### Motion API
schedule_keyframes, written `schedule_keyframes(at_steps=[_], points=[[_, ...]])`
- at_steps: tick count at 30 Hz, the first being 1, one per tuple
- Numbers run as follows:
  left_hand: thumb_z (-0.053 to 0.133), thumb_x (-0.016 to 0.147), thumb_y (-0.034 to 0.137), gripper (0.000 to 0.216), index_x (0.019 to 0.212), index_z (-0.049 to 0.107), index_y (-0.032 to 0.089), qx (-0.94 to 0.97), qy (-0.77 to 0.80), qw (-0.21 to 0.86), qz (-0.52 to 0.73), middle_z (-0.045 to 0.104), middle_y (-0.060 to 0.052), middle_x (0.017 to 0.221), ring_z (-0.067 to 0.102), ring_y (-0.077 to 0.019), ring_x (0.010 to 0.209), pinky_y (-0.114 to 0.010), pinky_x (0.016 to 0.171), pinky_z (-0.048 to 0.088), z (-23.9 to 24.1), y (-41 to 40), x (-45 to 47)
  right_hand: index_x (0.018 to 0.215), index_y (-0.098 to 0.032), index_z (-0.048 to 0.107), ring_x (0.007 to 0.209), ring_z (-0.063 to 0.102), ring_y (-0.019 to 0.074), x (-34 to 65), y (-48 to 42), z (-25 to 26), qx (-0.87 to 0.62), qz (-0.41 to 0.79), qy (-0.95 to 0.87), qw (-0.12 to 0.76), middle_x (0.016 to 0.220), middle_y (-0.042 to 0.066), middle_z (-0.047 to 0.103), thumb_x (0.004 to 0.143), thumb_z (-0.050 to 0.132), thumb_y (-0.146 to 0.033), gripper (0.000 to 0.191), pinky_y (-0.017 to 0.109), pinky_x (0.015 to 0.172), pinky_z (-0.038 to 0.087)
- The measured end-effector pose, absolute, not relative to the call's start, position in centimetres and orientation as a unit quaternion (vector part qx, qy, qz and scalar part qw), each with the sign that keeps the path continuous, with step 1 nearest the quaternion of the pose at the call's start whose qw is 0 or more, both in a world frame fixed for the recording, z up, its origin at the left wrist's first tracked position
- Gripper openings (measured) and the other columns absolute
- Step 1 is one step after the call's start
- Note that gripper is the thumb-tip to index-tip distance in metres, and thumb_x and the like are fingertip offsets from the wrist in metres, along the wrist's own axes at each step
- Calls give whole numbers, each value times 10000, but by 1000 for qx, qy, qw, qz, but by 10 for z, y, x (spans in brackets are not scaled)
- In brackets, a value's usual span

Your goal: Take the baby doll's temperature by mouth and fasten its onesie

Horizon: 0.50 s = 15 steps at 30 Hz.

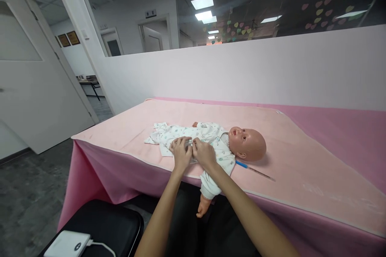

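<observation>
A baby doll [247, 144] lies on its back with its head to the right, dressed in a white patterned baby outfit [208, 128]. Both my hands are close together over the middle of its front. With bent fingers, my left hand [181, 152] grips the cloth near the waist. My right hand [204, 153] pinches the outfit just to the right of it. What exactly lies between the fingertips is too small to make out. One sleeved doll arm [204, 204] hangs over the table's near edge, below my right wrist.
Beside the doll's head lies a thin rod with a blue handle [242, 164]. A pink blanket [301, 156] covers the table, against a white wall with a window. At lower left, a white power bank [68, 244] with a cable sits on a black seat [105, 225].
</observation>
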<state>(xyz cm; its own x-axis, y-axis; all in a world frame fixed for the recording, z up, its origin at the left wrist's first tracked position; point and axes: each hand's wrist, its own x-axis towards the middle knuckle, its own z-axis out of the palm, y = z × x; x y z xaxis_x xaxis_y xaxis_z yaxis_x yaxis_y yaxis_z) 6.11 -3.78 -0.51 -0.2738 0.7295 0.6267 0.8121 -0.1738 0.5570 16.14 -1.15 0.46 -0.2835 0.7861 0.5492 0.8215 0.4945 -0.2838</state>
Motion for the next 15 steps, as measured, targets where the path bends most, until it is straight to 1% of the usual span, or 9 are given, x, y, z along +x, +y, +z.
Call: schedule_keyframes(at_steps=[3, 6, 10, 15], points=[[459, 770, 183, 272, 989, 586, 284, -603, -641, 43, -473, 581, -26, 1077, 400, -271, 1067, -474, 906, 249, -7, -36, 60, 978, -206, 588, 606, 611, 170, 166, -10, -1, -483, -14, -800, 355, 669, 38, 657, 907, 342, -292, 271, 228, 515, 322], [453, 789, 209, 242, 975, 591, 280, -599, -644, 39, -475, 580, -29, 1067, 401, -265, 1063, -468, 909, 252, -6, -37, 61, 995, -211, 577, 604, 608, 164, 166, -9, -2, -487, -9, -794, 364, 669, 26, 656, 920, 324, -310, 282, 223, 511, 312], [439, 801, 221, 237, 976, 589, 275, -599, -653, 33, -462, 575, -23, 1074, 403, -246, 1070, -448, 925, 251, -4, -39, 62, 1026, -203, 558, 613, 612, 158, 162, -10, 0, -516, -5, -784, 347, 672, 27, 654, 930, 300, -328, 302, 217, 503, 304], [417, 812, 227, 242, 974, 588, 282, -600, -670, 39, -435, 570, -10, 1095, 405, -229, 1085, -417, 932, 258, -2, -39, 63, 1047, -208, 528, 652, 622, 155, 159, -12, 4, -545, 5, -778, 314, 701, 26, 653, 943, 254, -345, 324, 216, 527, 333]])
